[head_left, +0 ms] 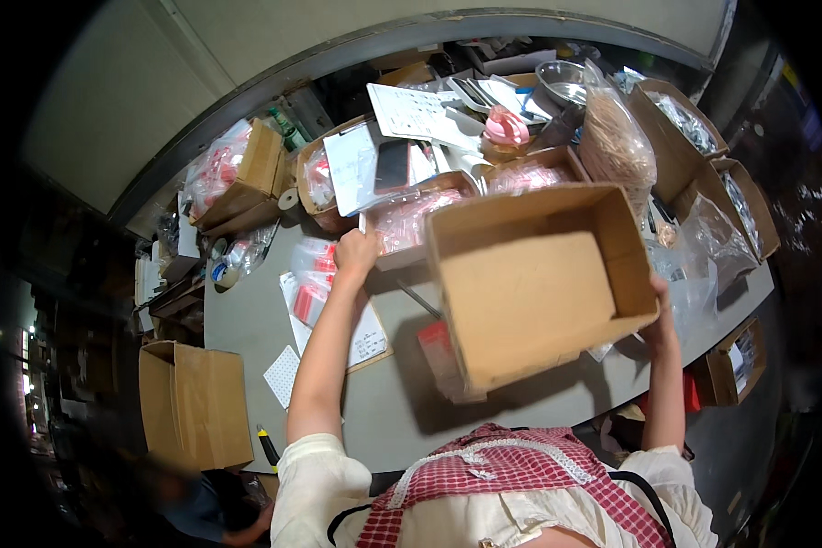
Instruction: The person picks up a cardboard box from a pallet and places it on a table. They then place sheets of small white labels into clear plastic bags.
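An open cardboard box (530,301) hangs tilted above the table, its bare inside facing me. My right hand (659,306) is closed on its right side; some fingers are hidden by the box wall. My left hand (356,250) is closed on the left edge of a shallow box of clear plastic bags (409,219) behind it. Close to my left wrist lie red-and-clear zip bags (312,294) on a paper sheet (367,333). Another red-topped bag (437,352) shows partly under the tilted box.
At the back are boxes of bags, a black phone (393,164) on papers, a pink-lidded jar (505,128) and a tall bag of brown material (616,137). A yellow-black cutter (268,446) lies at the front left edge. Beside the table stands a cardboard box (212,406), with another person's arm (247,530) below.
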`<act>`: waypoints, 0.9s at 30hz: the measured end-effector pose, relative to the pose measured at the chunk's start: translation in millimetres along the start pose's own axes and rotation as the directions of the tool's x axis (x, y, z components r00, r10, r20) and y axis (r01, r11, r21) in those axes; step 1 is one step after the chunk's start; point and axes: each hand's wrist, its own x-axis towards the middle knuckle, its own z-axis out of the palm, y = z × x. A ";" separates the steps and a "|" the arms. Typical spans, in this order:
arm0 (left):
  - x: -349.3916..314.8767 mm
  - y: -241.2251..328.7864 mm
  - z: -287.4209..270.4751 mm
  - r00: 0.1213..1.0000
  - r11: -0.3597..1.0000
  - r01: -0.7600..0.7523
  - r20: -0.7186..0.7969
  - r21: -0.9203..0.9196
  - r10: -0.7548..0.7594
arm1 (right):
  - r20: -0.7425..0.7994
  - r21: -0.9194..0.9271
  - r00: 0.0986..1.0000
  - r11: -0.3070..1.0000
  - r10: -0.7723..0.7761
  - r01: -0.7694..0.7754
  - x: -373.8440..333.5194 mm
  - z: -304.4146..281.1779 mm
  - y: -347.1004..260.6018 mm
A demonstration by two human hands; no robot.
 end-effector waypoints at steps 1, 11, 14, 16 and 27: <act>2.3 4.2 -3.1 1.000 1.000 -0.010 -0.004 0.005 0.010 | -0.002 -0.025 0.999 0.999 -0.046 0.046 22.3 -5.7 -7.3; 19.1 -19.9 7.0 0.991 0.998 -0.039 -0.132 -0.050 0.032 | 0.151 -0.356 0.946 0.909 0.285 -0.217 156.0 90.8 -66.2; 7.0 -23.5 -0.3 0.994 0.989 -0.065 -0.092 -0.136 0.052 | 0.031 -0.497 0.999 0.867 -0.011 0.025 176.2 93.0 -61.1; -6.3 -14.4 -3.7 0.984 0.969 -0.167 -0.100 -0.185 0.150 | -0.033 -0.577 0.981 0.805 -0.192 0.138 197.8 59.4 -58.4; -24.6 -21.7 41.6 0.914 0.893 -0.394 -0.193 -0.218 0.357 | 0.156 -0.756 0.692 0.366 -0.705 0.543 60.1 56.8 -92.3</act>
